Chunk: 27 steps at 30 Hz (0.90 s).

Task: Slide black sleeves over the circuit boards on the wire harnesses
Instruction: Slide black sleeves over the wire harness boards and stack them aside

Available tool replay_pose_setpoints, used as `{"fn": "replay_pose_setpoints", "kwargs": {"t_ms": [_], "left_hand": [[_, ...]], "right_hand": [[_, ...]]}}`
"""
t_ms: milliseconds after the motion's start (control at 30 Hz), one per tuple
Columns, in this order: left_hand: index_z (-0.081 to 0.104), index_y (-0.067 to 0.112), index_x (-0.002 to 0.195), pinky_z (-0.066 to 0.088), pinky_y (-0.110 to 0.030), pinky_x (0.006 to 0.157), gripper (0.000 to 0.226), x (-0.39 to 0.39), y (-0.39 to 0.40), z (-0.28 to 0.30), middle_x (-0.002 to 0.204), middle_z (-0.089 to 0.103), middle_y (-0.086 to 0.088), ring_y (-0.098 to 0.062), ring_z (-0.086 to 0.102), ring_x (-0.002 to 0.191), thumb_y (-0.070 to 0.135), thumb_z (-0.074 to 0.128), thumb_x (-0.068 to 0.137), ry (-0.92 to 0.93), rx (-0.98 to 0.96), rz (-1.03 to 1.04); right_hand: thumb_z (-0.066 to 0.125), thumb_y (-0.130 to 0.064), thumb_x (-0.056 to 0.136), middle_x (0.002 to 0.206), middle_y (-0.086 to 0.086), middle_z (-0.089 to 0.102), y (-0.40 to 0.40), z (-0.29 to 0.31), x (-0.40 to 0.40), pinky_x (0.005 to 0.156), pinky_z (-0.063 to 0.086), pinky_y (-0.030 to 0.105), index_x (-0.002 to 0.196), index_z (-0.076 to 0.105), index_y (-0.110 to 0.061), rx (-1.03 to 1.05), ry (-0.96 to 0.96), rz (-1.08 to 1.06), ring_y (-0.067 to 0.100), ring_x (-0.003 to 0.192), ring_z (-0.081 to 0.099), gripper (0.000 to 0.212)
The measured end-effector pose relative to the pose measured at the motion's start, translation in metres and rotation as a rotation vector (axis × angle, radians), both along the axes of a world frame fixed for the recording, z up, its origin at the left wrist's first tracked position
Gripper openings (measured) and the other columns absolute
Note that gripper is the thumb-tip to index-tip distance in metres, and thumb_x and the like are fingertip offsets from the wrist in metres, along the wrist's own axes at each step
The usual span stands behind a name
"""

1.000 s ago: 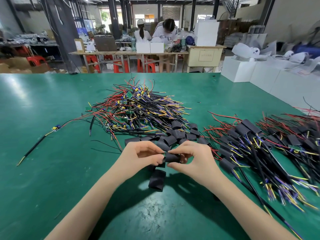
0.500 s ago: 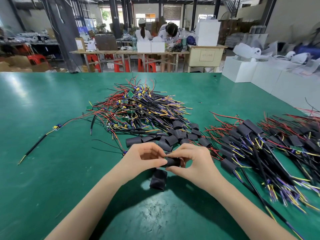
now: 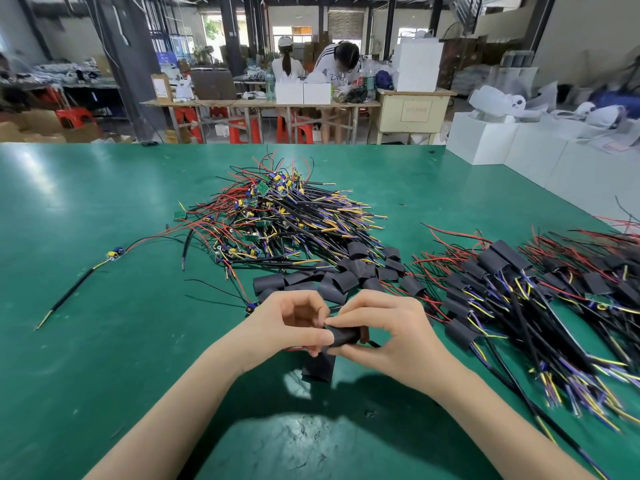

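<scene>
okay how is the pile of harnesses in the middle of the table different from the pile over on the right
The middle pile shows bare green circuit boards and loose wires; the right pile has black sleeves over its boards. The middle pile lies farther from the hands, the right pile nearer. Both rest on the green table and share red, black, yellow and purple wires.

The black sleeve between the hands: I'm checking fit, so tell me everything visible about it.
The black sleeve is a short matte tube, looking like flexible plastic, lying roughly level just above the green table. The left hand pinches its left end; the right hand curls round its right. A thin black wire leaves the right end. Its contents are hidden.
</scene>
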State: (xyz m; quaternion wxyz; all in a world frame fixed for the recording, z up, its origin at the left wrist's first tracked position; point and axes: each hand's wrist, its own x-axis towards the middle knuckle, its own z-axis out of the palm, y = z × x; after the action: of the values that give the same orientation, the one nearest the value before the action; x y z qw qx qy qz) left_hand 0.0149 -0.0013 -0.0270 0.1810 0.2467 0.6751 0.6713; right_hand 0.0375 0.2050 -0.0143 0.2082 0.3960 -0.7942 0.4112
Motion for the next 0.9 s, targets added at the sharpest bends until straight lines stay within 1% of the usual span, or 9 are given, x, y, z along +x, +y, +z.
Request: {"fn": "replay_pose_setpoints", "kwargs": {"t_ms": [167, 333, 433, 500, 567, 633, 733, 833, 900], "left_hand": [[0.065, 0.018, 0.083, 0.052, -0.027, 0.063, 0.011, 0.0, 0.0, 0.001, 0.073, 0.065, -0.005, -0.019, 0.062, 0.061, 0.015, 0.074, 0.077, -0.063, 0.105, -0.008], [0.065, 0.016, 0.082, 0.052, -0.026, 0.061, 0.007, 0.0, 0.003, -0.002, 0.071, 0.065, -0.006, -0.019, 0.061, 0.061, 0.015, 0.072, 0.079, -0.076, 0.116, 0.006], [0.063, 0.012, 0.082, 0.051, -0.026, 0.059, 0.007, 0.0, 0.005, -0.005, 0.068, 0.063, -0.006, -0.018, 0.06, 0.059, 0.007, 0.068, 0.082, -0.078, 0.122, 0.038], [0.061, 0.008, 0.084, 0.05, -0.025, 0.061, 0.006, 0.001, 0.007, -0.004, 0.069, 0.063, -0.006, -0.017, 0.06, 0.06, 0.005, 0.065, 0.083, -0.04, 0.108, 0.056], [0.063, 0.006, 0.093, 0.051, -0.022, 0.069, 0.009, 0.002, 0.01, 0.0, 0.079, 0.068, -0.005, -0.016, 0.063, 0.071, 0.005, 0.067, 0.085, 0.071, 0.085, 0.113], [0.063, 0.001, 0.105, 0.05, -0.02, 0.082, 0.02, 0.001, 0.01, 0.004, 0.098, 0.07, -0.006, -0.014, 0.065, 0.091, 0.007, 0.066, 0.086, 0.211, 0.078, 0.239], [0.063, 0.001, 0.108, 0.046, -0.016, 0.088, 0.021, -0.003, 0.004, 0.009, 0.109, 0.069, -0.008, -0.011, 0.063, 0.102, 0.003, 0.063, 0.087, 0.322, 0.122, 0.457], [0.066, 0.002, 0.103, 0.048, -0.018, 0.087, 0.016, -0.008, -0.004, 0.007, 0.103, 0.071, -0.001, -0.01, 0.063, 0.097, -0.001, 0.061, 0.089, 0.325, 0.117, 0.585], [0.067, 0.002, 0.101, 0.05, -0.022, 0.084, 0.013, -0.011, -0.006, 0.005, 0.097, 0.071, 0.003, -0.01, 0.063, 0.092, -0.001, 0.061, 0.089, 0.302, 0.096, 0.612]], "right_hand": [[0.085, -0.013, 0.07, 0.089, -0.001, 0.067, 0.006, 0.002, -0.006, 0.069, 0.044, 0.014, 0.095, 0.077, -0.015, -0.003, 0.001, -0.03, 0.003, 0.076, 0.057, 0.027], [0.086, -0.016, 0.07, 0.087, 0.0, 0.068, 0.006, 0.0, -0.006, 0.067, 0.049, 0.023, 0.092, 0.077, -0.012, -0.009, -0.004, -0.014, 0.008, 0.076, 0.061, 0.024], [0.084, -0.019, 0.071, 0.087, 0.0, 0.068, 0.006, 0.001, -0.005, 0.068, 0.048, 0.02, 0.092, 0.077, -0.011, 0.001, -0.007, -0.019, 0.008, 0.075, 0.06, 0.024], [0.08, -0.025, 0.075, 0.087, -0.002, 0.068, 0.007, 0.003, -0.005, 0.07, 0.046, 0.022, 0.092, 0.077, -0.012, 0.037, 0.053, -0.053, 0.013, 0.077, 0.059, 0.022], [0.076, -0.033, 0.078, 0.089, -0.004, 0.068, 0.008, 0.007, -0.008, 0.075, 0.045, 0.031, 0.092, 0.076, -0.015, 0.139, 0.238, -0.183, 0.019, 0.083, 0.06, 0.023], [0.073, -0.028, 0.083, 0.093, -0.001, 0.069, 0.015, 0.013, -0.012, 0.077, 0.046, 0.038, 0.096, 0.075, -0.014, 0.193, 0.462, -0.333, 0.022, 0.087, 0.062, 0.02], [0.072, -0.019, 0.087, 0.095, 0.006, 0.069, 0.041, 0.025, -0.018, 0.072, 0.047, 0.038, 0.103, 0.074, -0.01, 0.1, 0.682, -0.59, 0.025, 0.083, 0.063, 0.019], [0.069, -0.021, 0.089, 0.094, 0.009, 0.068, 0.082, 0.033, -0.026, 0.067, 0.044, 0.037, 0.105, 0.073, -0.011, -0.004, 0.703, -0.868, 0.025, 0.077, 0.06, 0.019], [0.069, -0.023, 0.088, 0.094, 0.012, 0.067, 0.107, 0.032, -0.03, 0.066, 0.043, 0.04, 0.106, 0.073, -0.011, 0.025, 0.599, -1.035, 0.031, 0.077, 0.058, 0.022]]}}
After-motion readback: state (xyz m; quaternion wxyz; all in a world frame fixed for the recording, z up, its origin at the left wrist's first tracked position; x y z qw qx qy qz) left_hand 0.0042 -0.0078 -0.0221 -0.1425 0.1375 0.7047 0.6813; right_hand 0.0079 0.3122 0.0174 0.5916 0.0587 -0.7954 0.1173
